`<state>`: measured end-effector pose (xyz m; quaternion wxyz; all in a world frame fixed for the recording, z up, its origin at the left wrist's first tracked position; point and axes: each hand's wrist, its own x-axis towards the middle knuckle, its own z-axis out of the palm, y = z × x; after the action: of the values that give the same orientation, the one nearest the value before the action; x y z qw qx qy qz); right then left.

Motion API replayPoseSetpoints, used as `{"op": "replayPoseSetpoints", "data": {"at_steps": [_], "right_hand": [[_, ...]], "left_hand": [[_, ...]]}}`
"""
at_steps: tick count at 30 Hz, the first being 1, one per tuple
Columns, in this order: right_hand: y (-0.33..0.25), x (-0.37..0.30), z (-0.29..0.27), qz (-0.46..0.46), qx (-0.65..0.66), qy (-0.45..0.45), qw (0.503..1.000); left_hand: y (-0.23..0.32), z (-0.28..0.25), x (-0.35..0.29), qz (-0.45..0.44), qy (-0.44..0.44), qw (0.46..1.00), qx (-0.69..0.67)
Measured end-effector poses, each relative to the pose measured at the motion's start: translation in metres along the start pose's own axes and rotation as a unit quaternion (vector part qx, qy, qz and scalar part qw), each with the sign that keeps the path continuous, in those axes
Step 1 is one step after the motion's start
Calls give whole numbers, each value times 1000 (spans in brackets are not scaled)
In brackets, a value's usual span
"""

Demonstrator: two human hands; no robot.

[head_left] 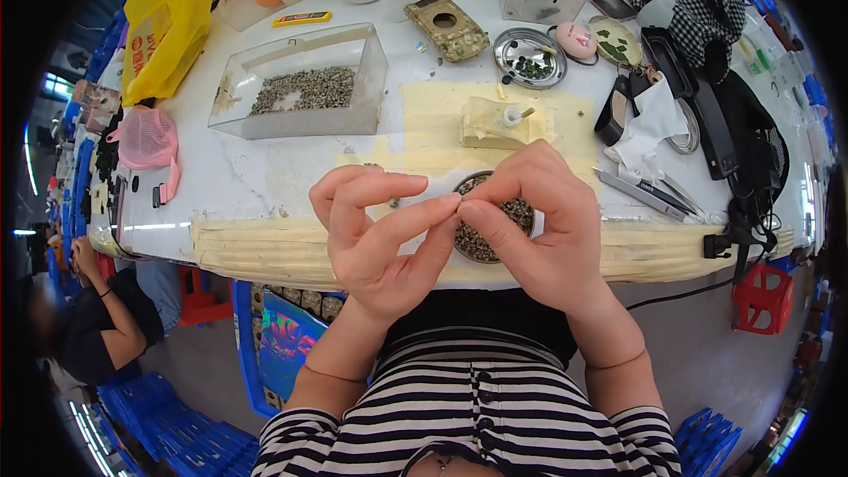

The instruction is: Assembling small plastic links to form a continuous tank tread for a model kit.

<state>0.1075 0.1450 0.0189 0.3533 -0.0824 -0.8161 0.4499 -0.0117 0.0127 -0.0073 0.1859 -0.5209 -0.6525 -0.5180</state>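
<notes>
My left hand [384,243] and my right hand [548,230] meet fingertip to fingertip above the table's front edge. Thumb and index finger of each are pinched together; whatever lies between them is too small to name. Partly hidden under my hands is a round dish [495,252] filled with grey-brown granules. Just beyond it stands a small block wrapped in cream tape [491,126], with a little white pot and a thin stick on top. Farther back, a round metal tin [530,57] holds small dark green pieces.
A clear box of granules [305,88] stands at the left, near a yellow plastic bag [168,26] and a pink mesh pouch [146,140]. Tweezers [649,194] and a white tissue [654,128] lie right. A camouflage-patterned device [447,26] lies behind. Another person [106,318] sits at left.
</notes>
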Motion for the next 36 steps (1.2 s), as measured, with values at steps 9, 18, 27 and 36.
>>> {"op": "replayPoseSetpoints", "data": {"at_steps": [9,18,27,36], "right_hand": [[-2,-14,13,-177,-235,84,952],[4,-12,8,36,84,10,996],[-3,-11,6,-34,-29,67,997],[-4,-13,8,-26,-50,52,997]], "left_hand": [[-4,3,-2,-35,4,999,-11],[-3,-1,0,-4,-10,1000,-22],[0,0,-1,-9,-4,1000,27],[-4,0,-1,-12,-1,1000,-11]]}}
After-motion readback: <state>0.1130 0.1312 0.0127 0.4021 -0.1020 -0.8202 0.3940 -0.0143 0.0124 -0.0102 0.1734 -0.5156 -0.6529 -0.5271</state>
